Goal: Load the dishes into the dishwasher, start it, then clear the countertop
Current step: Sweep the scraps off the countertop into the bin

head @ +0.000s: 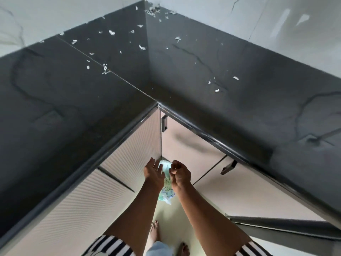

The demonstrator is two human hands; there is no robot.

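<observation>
White scraps [111,32] lie strewn over the dark bench [55,93], mostly toward its back corner. Below its front edge, over a pale green bag [167,193], the left hand [154,175] has its grip spread and the right hand [180,174] has its grip curled together.

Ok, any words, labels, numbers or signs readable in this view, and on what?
None can be read.
The pale green printed item seen between the left hand and right hand: markings too blurred to read.
The countertop and cabinet doors: no text shows.
</observation>
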